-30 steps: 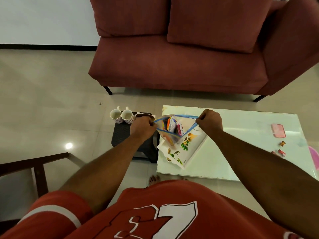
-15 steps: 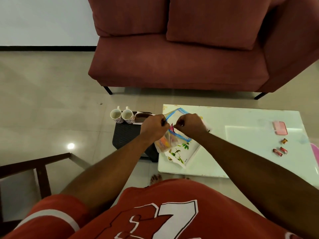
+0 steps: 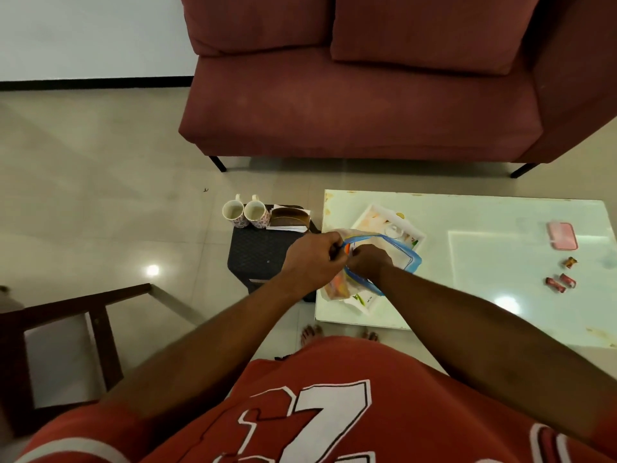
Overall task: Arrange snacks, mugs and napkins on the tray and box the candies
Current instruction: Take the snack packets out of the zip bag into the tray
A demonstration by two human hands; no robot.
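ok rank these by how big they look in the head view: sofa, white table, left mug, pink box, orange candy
1. Sofa, largest.
2. White table.
3. Left mug and pink box look about alike, so unranked.
4. Orange candy, smallest.

1. Gripping a clear blue-rimmed zip bag of snacks with left hand and right hand, fists almost touching at its rim.
2. Held above a white floral tray at the near-left corner of the glass bench.
3. Toward bench's right end: pink box, three wrapped candies near it.
4. Left of bench: black stool with two mugs side by side, napkins beside them.
5. Beyond: red sofa.
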